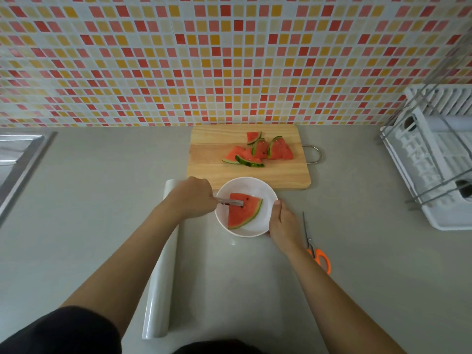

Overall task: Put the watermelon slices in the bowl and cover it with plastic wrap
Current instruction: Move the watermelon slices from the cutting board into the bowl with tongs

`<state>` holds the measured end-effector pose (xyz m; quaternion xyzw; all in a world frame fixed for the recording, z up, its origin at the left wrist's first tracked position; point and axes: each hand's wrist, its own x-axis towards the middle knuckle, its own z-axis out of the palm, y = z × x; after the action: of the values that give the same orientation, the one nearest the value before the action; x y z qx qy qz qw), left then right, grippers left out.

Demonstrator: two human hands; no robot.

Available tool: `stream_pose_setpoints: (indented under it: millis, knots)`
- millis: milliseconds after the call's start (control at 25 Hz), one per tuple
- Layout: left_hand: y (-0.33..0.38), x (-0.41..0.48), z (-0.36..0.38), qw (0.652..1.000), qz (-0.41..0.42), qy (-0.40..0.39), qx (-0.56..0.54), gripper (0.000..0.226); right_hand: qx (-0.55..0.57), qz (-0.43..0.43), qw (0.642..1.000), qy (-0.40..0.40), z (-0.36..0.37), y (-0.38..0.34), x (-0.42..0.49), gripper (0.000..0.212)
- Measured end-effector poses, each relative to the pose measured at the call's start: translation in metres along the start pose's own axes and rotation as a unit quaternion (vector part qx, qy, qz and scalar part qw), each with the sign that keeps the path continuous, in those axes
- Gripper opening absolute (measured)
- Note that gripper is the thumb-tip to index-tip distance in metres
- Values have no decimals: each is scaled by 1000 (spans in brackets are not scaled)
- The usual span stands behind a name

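A white bowl [265, 192] stands on the grey counter just in front of a wooden cutting board [209, 162]. One watermelon slice [242, 213] lies inside the bowl. My left hand [194, 198] grips metal tongs [229, 201] whose tips rest on that slice. My right hand [283, 223] holds the bowl's right rim. Several more watermelon slices [258, 150] are piled on the board. A roll of plastic wrap [159, 284] lies lengthwise on the counter under my left forearm.
Orange-handled scissors [315, 247] lie right of my right hand. A white dish rack [434, 159] fills the right edge. A steel sink [18, 159] sits at the far left. A tiled wall backs the counter.
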<state>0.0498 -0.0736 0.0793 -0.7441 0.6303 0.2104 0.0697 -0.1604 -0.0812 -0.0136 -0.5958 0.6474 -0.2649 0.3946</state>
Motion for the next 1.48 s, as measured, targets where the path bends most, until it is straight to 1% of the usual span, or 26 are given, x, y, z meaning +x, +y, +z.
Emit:
stream_pose_setpoints:
  millis: [120,200,280,400,480,560,640,680,760,880,1000,1120,1240,1320,1480]
  knots:
    - [1,-14,-18,999,0,8,43,22,5,-1,1000,0,0,0,-2,38]
    - [-4,-19,-38,999,9,16,41,29,7,3,1000,-1,1,-1,-2,39]
    - [-8,-12,-56,999,4,32,-24,30,10,4,1000,4,1,-1,-2,39]
    - [7,22,-60,978,-8,63,-198,31,3,1,1000,7,1,0,-1,38]
    - [27,48,-51,970,11,61,-233,30,1,5,1000,4,3,1,-1,38]
    - [47,70,-47,974,13,68,-216,30,-6,3,1000,8,4,1,-1,36]
    - [62,89,-48,981,6,71,-180,36,-10,2,1000,15,4,2,-1,33]
    - [67,96,-49,985,-1,62,-164,39,-10,2,1000,18,4,2,0,33]
    - [72,107,-50,987,-15,39,-155,34,-11,0,1000,21,5,4,0,33]
    - [76,117,-52,983,-29,5,-181,28,-6,2,1000,21,5,3,0,33]
    - [78,119,-52,980,-30,-19,-196,33,-6,3,1000,16,5,4,1,31]
    - [82,118,-48,965,-57,-27,-256,27,-4,4,1000,16,5,4,1,29]
    - [90,118,-42,950,-74,-43,-299,21,12,10,1000,18,5,4,1,32]
    - [93,118,-39,952,-75,-56,-291,19,14,9,1000,20,5,3,0,31]
    - [98,118,-36,958,-74,-66,-268,22,11,5,1000,17,5,3,-1,31]
